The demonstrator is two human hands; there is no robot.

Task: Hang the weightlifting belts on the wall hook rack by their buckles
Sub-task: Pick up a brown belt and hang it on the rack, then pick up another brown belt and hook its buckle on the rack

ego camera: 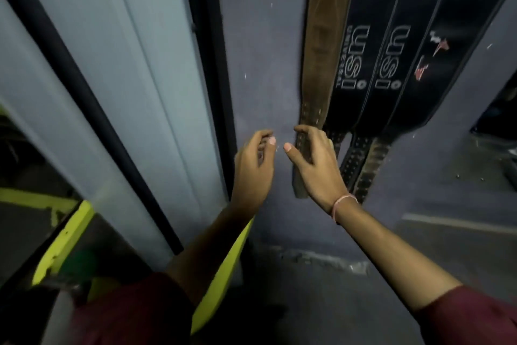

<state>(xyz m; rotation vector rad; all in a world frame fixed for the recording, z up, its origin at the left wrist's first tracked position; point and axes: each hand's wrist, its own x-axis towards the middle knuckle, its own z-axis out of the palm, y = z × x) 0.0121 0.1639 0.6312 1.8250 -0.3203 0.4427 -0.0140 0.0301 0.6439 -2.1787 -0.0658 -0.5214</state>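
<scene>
Four weightlifting belts hang side by side, flat against a dark grey wall (pixel 260 36), filling the view from 12 to 2 o'clock. Their tops and buckles run out past the upper edge. The brown belt (pixel 321 36) is furthest toward 11 o'clock. Next to it hang two black belts with white "USI" lettering, the first black belt (pixel 355 59) and the second black belt (pixel 391 59). A third black belt (pixel 436 59) with scuffed red marks lies toward 2 o'clock. All four narrow, hole-punched tails hang down close together near the centre. The left hand (pixel 253 171) is raised at centre, just off the wall. Its fingers (pixel 265 134) are loosely curled with the thumb near them, and it holds nothing. The right hand (pixel 316 168), at 3 o'clock of the left, lies over the brown belt's punched tail. Its fingers (pixel 305 129) are arched across the strap and the thumb is spread out on the 9 o'clock side. I cannot tell whether it grips the strap or only covers it. A pink wristband (pixel 342 203) circles the right wrist, and a maroon sleeve (pixel 126 311) shows at 7 o'clock. A yellow-green frame (pixel 64 238) stands at 8 o'clock.
</scene>
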